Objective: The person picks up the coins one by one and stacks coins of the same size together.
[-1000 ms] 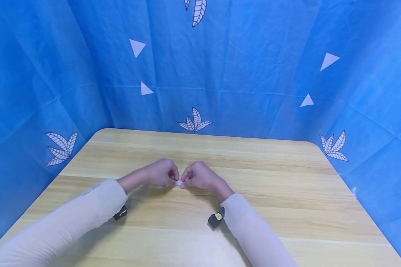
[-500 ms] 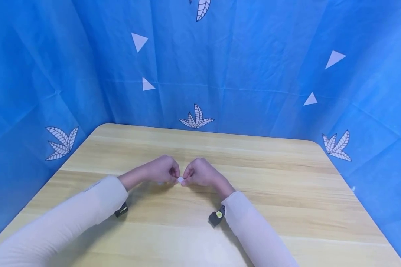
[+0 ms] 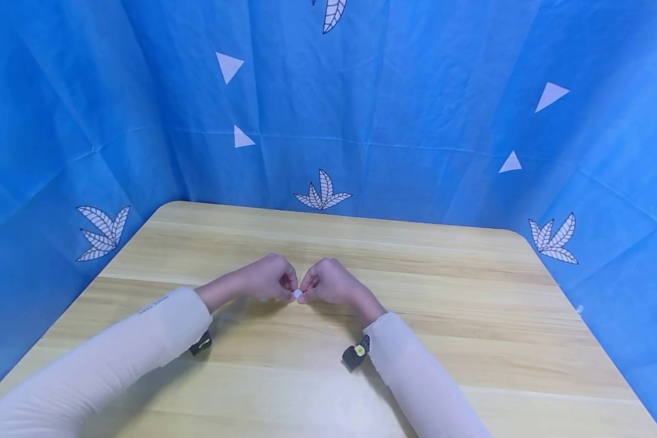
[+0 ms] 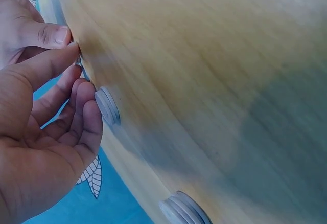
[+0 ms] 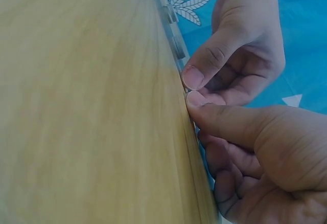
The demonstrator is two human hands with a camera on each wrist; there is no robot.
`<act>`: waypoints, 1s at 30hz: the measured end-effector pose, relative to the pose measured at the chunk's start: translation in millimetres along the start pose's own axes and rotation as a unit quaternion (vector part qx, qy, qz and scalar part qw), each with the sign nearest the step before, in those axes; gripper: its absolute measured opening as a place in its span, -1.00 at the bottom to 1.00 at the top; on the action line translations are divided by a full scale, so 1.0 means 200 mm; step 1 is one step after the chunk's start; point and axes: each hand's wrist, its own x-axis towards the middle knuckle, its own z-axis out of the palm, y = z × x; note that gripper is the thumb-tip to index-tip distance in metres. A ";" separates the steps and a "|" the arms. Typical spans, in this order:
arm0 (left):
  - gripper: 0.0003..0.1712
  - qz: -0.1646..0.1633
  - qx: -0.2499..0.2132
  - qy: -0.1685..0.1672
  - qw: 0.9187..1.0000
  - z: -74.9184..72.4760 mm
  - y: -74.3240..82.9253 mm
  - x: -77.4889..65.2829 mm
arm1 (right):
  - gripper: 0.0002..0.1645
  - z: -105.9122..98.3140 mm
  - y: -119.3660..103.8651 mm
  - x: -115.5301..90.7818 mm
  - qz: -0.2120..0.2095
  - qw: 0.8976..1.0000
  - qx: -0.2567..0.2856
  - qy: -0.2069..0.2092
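Observation:
In the head view, my left hand (image 3: 269,278) and right hand (image 3: 330,282) meet near the middle of the table. Between their thumbs and fingertips they pinch a small round pale coin (image 3: 298,293). Fingers hide most of it in both wrist views. Close beside the left hand's curled lower fingers stands a short stack of silvery coins (image 4: 107,105). Another coin stack (image 4: 185,208) stands farther along, at the bottom of the left wrist view. From the right wrist, the two thumbtips nearly meet low over the tabletop, with a coin stack (image 5: 178,46) beyond the left hand.
The wood-grain table (image 3: 449,340) spreads around both hands. A blue curtain (image 3: 416,91) with white leaves and triangles encloses its back and sides. Dark wrist straps (image 3: 354,356) hang below the pale sleeves (image 3: 416,377).
The head view has shifted slightly, so the table sits a little higher. Both hands keep their pinch at nearly the same place, with only small finger movements.

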 end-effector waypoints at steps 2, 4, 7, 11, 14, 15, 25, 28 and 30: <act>-0.92 -0.002 -0.001 -0.001 1.000 0.00 0.00 0.00 | -0.86 0.00 0.00 0.00 0.000 1.000 -0.001 -0.002; -0.91 -0.006 -0.001 -0.001 1.000 0.00 0.01 0.00 | -0.86 0.00 0.00 0.00 0.000 1.000 0.001 -0.003; -0.90 -0.011 -0.001 -0.001 1.000 0.00 0.01 0.00 | -0.86 0.00 0.00 0.00 0.001 1.000 0.004 -0.002; -0.89 -0.019 -0.005 -0.005 1.000 0.00 0.00 0.00 | -0.86 0.01 0.01 0.01 0.004 1.000 0.013 -0.008; -0.88 -0.026 -0.011 -0.009 1.000 0.01 -0.01 -0.01 | -0.86 0.02 0.00 0.01 0.005 1.000 0.016 -0.013; -0.88 -0.026 -0.011 -0.009 1.000 0.01 -0.01 -0.01 | -0.86 0.02 0.00 0.01 0.006 1.000 0.017 -0.015; -0.89 -0.021 0.007 -0.007 1.000 -0.01 -0.01 0.00 | -0.80 -0.03 0.00 -0.01 0.013 1.000 -0.002 -0.026; -0.87 -0.028 0.007 -0.001 1.000 -0.02 0.00 -0.01 | -0.79 -0.04 0.01 -0.01 0.013 0.999 -0.004 -0.029; -0.88 -0.035 0.003 0.004 0.999 -0.03 0.01 -0.01 | -0.79 -0.05 0.01 -0.02 0.016 0.999 -0.008 -0.030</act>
